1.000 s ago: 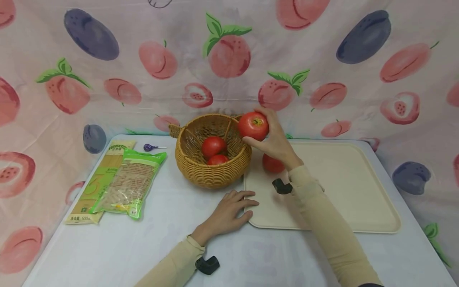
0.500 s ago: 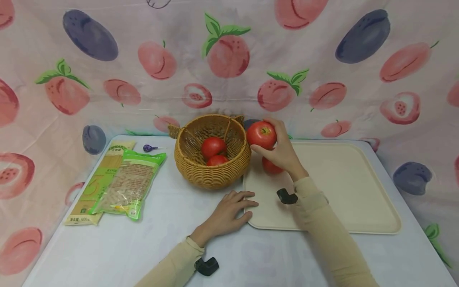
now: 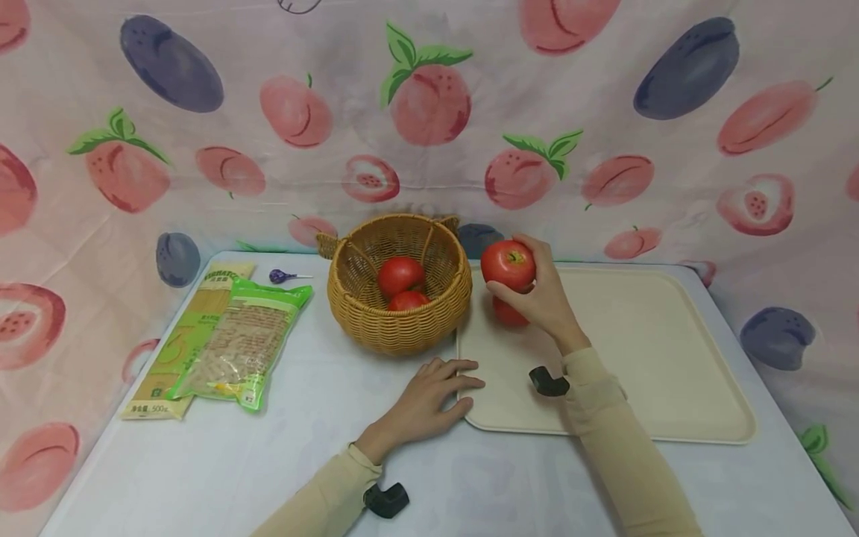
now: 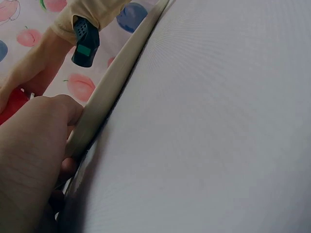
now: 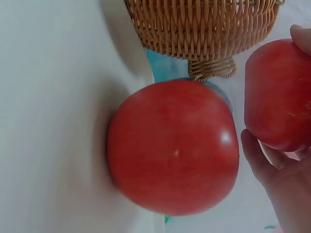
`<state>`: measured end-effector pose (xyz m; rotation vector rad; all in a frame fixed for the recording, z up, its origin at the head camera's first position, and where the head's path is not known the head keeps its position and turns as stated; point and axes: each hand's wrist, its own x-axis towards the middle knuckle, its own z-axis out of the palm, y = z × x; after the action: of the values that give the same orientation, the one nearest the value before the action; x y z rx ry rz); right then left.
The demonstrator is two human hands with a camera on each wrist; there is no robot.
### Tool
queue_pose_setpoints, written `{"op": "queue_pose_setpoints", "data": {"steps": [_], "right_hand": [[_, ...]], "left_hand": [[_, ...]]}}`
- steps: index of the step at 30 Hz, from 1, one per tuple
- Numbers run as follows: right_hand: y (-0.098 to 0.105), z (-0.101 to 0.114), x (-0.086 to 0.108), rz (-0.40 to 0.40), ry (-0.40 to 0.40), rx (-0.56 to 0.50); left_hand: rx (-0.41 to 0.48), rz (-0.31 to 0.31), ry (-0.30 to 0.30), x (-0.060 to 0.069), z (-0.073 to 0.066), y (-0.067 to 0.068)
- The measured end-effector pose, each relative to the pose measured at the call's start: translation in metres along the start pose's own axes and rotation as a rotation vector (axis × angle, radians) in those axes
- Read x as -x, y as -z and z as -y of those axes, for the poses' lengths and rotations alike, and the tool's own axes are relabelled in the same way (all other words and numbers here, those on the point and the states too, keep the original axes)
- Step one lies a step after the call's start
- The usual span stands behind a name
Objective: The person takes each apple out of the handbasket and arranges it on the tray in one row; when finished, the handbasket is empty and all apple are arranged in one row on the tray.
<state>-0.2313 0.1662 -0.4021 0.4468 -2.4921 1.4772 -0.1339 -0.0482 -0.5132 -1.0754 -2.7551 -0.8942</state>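
My right hand [image 3: 549,298] holds a red tomato [image 3: 503,262] between thumb and fingers, right of the wicker basket. Below it another tomato [image 3: 510,316] sits on the beige tray [image 3: 644,358], partly hidden by the hand and the held tomato. The right wrist view shows the tray tomato [image 5: 175,150] large and the held tomato [image 5: 279,97] apart from it. My left hand [image 3: 417,399] lies with fingers spread over the tray's left edge; its wrist view shows this hand [image 4: 36,141] against the tray rim [image 4: 109,87]. Two tomatoes [image 3: 401,276] are visible inside the basket [image 3: 396,332].
On the left, a green-edged clear bag [image 3: 241,343] overlaps a yellow-green pasta packet [image 3: 157,373]. A purple-wrapped lollipop [image 3: 278,277] lies behind them. A fruit-print cloth [image 3: 570,89] hangs behind the table, close to the basket's back.
My right hand has carried the held tomato from beside the basket's rim rightward and down, closer to the tray tomato. My left hand and the basket have stayed in place.
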Motion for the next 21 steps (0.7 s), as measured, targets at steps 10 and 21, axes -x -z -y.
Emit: {"op": "queue_pose_setpoints", "data": {"steps": [10,21], "right_hand": [[0.007,-0.044,0.001,-0.044,-0.04,-0.002],[0.018,-0.053,0.016,-0.09,-0.112,-0.061]], "left_hand": [[0.042,0.023,0.026,-0.001,0.0,0.001],[0.023,0.011,0.011,-0.001,-0.001,0.001]]}}
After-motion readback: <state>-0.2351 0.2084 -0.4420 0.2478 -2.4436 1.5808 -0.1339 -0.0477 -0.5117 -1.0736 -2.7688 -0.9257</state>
